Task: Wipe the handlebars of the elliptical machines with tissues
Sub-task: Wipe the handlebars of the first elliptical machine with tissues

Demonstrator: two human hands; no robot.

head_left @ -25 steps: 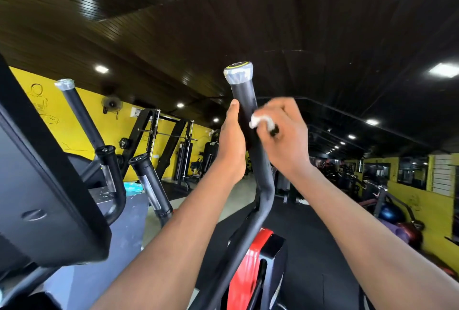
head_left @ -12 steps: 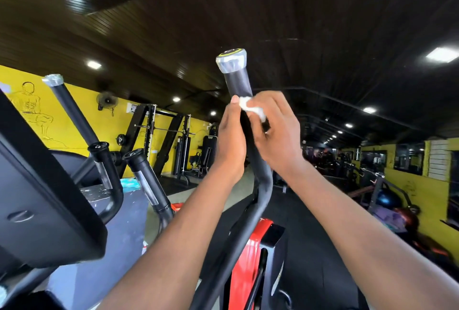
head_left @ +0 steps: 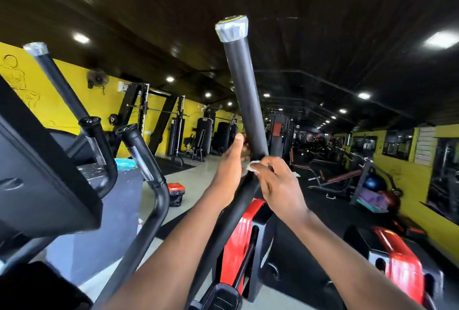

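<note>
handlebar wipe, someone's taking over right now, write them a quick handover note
Left hand: steadies the near handlebar from the left at its bend.
Right hand: pinches the tissue against the bar at that bend.
Done: cannot tell how much of this bar is wiped.
Left: the far handlebar and the two short inner grips are untouched right now.

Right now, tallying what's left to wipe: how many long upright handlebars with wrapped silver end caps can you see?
2. One handlebar stands at centre, both hands at its lower end, the right hand holding a tissue. The other handlebar leans at far left. More may be out of frame.
</note>
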